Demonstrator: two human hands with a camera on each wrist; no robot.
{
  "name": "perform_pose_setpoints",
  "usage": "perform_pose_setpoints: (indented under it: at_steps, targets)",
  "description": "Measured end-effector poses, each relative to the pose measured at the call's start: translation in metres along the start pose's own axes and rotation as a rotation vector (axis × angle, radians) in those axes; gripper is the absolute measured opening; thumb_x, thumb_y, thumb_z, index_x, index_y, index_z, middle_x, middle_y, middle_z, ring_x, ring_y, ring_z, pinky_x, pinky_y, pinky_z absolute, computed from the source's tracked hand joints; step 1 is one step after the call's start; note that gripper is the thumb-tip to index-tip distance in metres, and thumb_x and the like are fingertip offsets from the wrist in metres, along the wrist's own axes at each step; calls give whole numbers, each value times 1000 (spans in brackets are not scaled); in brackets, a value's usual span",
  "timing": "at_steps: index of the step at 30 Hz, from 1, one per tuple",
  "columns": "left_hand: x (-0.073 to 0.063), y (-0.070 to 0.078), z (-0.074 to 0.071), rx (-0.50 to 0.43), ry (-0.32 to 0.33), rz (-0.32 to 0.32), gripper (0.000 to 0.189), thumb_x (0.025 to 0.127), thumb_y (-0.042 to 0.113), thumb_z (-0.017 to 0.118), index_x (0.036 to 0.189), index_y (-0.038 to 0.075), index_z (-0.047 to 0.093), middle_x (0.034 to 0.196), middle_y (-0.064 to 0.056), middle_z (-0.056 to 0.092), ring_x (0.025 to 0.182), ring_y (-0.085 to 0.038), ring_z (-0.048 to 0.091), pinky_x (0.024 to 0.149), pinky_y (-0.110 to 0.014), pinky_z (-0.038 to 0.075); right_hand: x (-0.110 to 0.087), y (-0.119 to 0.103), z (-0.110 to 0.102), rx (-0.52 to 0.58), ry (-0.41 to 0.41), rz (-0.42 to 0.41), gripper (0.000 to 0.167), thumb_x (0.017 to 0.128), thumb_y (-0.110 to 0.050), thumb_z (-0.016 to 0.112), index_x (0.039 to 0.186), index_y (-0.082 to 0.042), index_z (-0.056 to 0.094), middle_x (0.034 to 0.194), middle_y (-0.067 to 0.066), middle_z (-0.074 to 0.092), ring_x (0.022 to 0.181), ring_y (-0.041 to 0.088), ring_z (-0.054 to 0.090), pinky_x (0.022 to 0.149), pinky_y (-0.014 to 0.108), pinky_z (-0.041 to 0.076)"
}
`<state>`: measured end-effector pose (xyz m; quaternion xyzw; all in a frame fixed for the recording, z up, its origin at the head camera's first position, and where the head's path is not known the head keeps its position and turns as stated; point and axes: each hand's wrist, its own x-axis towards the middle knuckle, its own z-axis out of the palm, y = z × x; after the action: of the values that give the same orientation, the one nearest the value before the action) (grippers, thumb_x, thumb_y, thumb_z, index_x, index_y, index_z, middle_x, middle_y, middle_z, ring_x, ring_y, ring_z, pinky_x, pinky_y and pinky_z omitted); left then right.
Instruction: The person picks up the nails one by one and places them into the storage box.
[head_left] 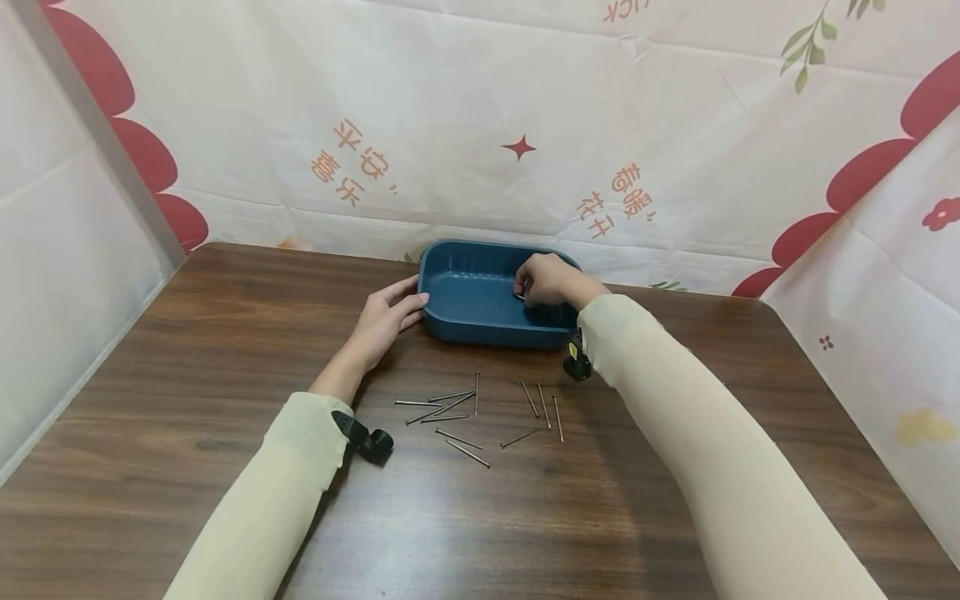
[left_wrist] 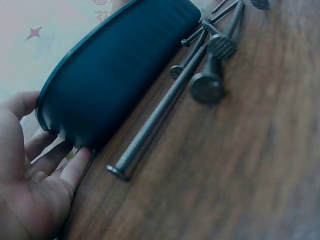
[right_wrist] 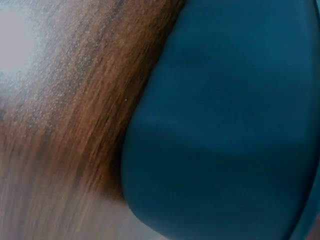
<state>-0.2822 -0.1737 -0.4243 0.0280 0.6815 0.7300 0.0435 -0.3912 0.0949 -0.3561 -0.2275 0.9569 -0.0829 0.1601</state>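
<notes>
A blue rectangular plastic bin [head_left: 480, 333] stands at the back of the table. My left hand [head_left: 381, 321] is at its left end, the extended fingers touching the wall and rim. Inside the bin, toward its right side, my right hand [head_left: 546, 279] pinches a nail [head_left: 519, 297] with the fingertips, and only a short shiny piece of it shows. Several steel nails [head_left: 459, 438] lie scattered on the table in front of the bin. In the left wrist view a long nail [left_wrist: 155, 117] with a flat head lies beside the bin wall. The right wrist view shows the bin's outer wall [right_wrist: 225, 115].
The brown wood-grain table [head_left: 225, 350] reaches back to a printed cloth [head_left: 450, 100] hung close behind the bin. A second group of nails [head_left: 557, 417] lies on the right, near the right forearm. Each wrist wears a small black camera [head_left: 372, 442].
</notes>
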Motion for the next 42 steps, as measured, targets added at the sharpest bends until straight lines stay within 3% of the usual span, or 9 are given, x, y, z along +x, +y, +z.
perform_pose_setpoints:
  at_steps: [7,12,17,24,32,37,42]
  targets:
    - [-1,2,5,3,-8,8,58,104,22,57,156,6,38,159,-15,42,139,-28,53,112,-34,50,-8,-2,-4,-32,-4,9,18,88,0,67,104,-8,72,101,11,71,84,23,61,69,32,51]
    - [-2,2,6,5,-4,7,57,104,22,57,156,7,38,159,-15,42,139,-28,53,112,-34,50,-23,-19,-20,-43,19,-82,22,86,0,68,107,-5,73,103,13,72,89,25,64,74,37,57]
    - [-4,4,4,14,0,8,58,104,23,56,156,7,38,159,-15,42,140,-28,52,113,-34,49,-46,-40,-41,-34,35,-166,21,86,-2,71,107,-5,73,101,12,72,89,24,65,77,38,59]
    - [-5,4,0,15,3,7,58,104,23,56,157,6,37,159,-15,42,140,-28,52,111,-32,50,-87,-51,-58,32,2,-202,21,88,-3,71,108,-9,73,99,9,71,87,22,64,73,33,58]
    - [-6,3,-3,15,13,0,58,105,22,55,157,6,36,159,-15,41,140,-28,51,111,-31,49,-122,-43,-51,192,-49,-189,25,90,-2,68,114,-7,71,99,9,68,72,21,67,61,33,61]
    - [-6,3,-1,12,-4,-13,58,105,22,54,157,5,35,160,-16,40,141,-28,50,112,-31,49,-140,-34,-42,263,-57,-179,29,87,1,68,116,-4,70,100,13,67,71,15,66,59,35,61]
    - [-4,4,3,9,-6,-8,58,105,22,54,157,5,35,159,-16,41,141,-28,51,112,-32,49,-152,-22,-29,355,-50,-163,34,85,3,70,118,-5,70,104,14,68,80,16,68,61,30,60]
